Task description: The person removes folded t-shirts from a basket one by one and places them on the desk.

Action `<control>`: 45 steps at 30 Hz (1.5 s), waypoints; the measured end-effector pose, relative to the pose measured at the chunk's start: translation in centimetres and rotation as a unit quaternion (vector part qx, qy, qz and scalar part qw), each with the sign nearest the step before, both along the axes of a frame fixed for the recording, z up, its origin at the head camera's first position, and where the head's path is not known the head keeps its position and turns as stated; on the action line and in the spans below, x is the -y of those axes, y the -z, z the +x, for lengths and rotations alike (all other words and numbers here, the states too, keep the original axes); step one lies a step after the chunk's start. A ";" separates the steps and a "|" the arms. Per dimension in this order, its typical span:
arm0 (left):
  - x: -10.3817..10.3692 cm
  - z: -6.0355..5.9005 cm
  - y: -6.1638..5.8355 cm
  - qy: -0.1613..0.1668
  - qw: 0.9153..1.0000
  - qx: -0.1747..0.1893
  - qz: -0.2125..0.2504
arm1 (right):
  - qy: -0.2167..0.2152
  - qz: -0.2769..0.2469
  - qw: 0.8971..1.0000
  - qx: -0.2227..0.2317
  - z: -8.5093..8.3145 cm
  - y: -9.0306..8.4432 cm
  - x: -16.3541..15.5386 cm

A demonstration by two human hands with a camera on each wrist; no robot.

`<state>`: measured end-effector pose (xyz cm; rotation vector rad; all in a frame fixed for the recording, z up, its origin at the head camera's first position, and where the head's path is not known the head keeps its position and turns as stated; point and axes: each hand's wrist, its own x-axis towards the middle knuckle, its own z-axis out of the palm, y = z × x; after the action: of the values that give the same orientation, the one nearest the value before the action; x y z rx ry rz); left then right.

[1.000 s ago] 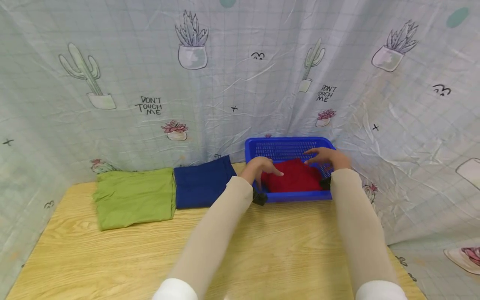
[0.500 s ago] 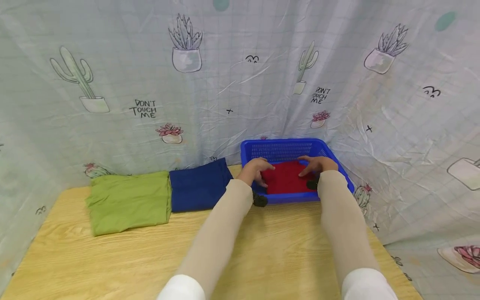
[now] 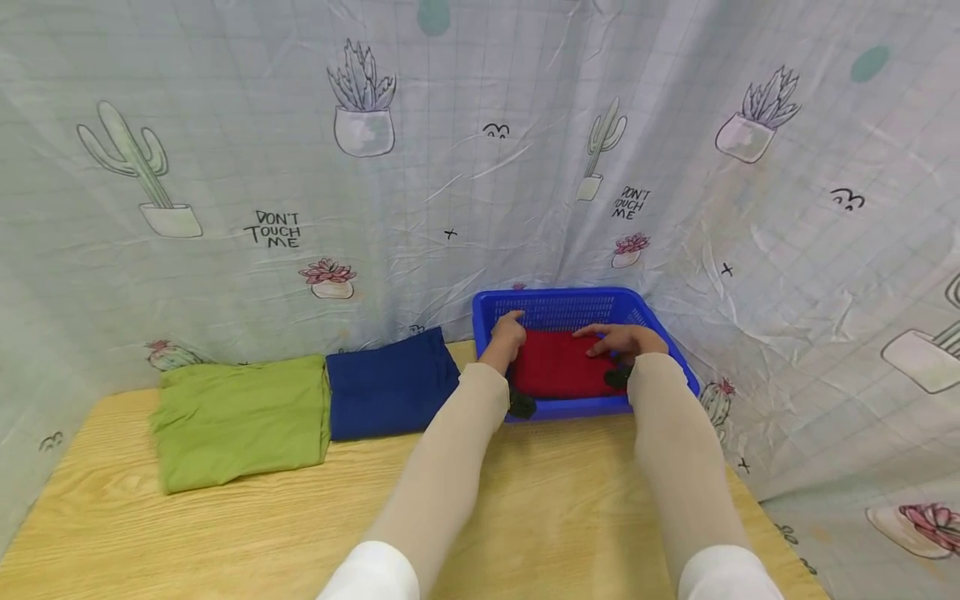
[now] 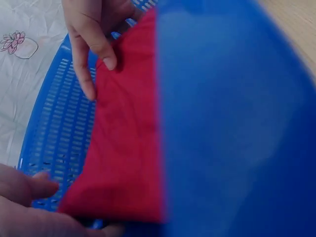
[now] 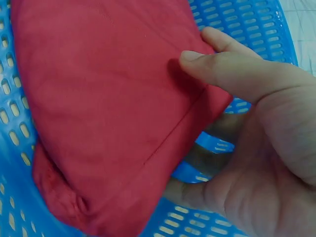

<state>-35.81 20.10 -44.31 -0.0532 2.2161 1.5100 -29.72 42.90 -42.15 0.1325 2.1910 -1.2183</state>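
Note:
A folded red cloth [image 3: 558, 364] lies inside a blue plastic basket [image 3: 585, 407] at the table's back right. My right hand [image 3: 628, 338] has its edge on the right: in the right wrist view the thumb [image 5: 217, 66] lies on top and the other fingers pass beneath. At the opposite end is my left hand [image 3: 507, 340]. Its thumb stands away from the cloth in the left wrist view, while its fingertips [image 4: 111, 230] sit at the cloth's lower edge, partly hidden. The basket wall, close and blurred, fills the right of that view.
Left of the basket, a folded blue cloth [image 3: 390, 383] and a folded green cloth [image 3: 243, 421] lie side by side on the wooden table [image 3: 247, 542]. A cactus-printed curtain [image 3: 442, 183] hangs along the back and right, close behind the basket.
My right hand has come in from the basket's right side to the red cloth's edge. The left hand has turned and lowered at the left end. The head view has shifted slightly.

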 end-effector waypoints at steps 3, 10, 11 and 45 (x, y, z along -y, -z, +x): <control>-0.1 -2.1 1.1 0.062 0.996 0.063 -0.003 | -0.006 0.005 1.000 -0.008 -0.2 0.1 0.1; 1.0 -2.4 -1.4 0.058 0.984 0.165 0.040 | -0.002 -0.037 0.999 0.021 -0.9 0.8 0.7; 0.9 -2.4 -1.3 0.053 0.985 0.160 0.030 | 0.001 -0.043 0.999 0.027 -0.9 0.9 0.8; 4.8 -0.2 -4.1 0.061 0.981 0.015 0.181 | 0.064 -0.078 0.979 -0.178 0.2 -3.6 0.8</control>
<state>-36.03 15.25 -40.17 0.1692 1.8519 1.8018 -29.48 42.11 -38.54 -0.0111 2.4045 -1.5843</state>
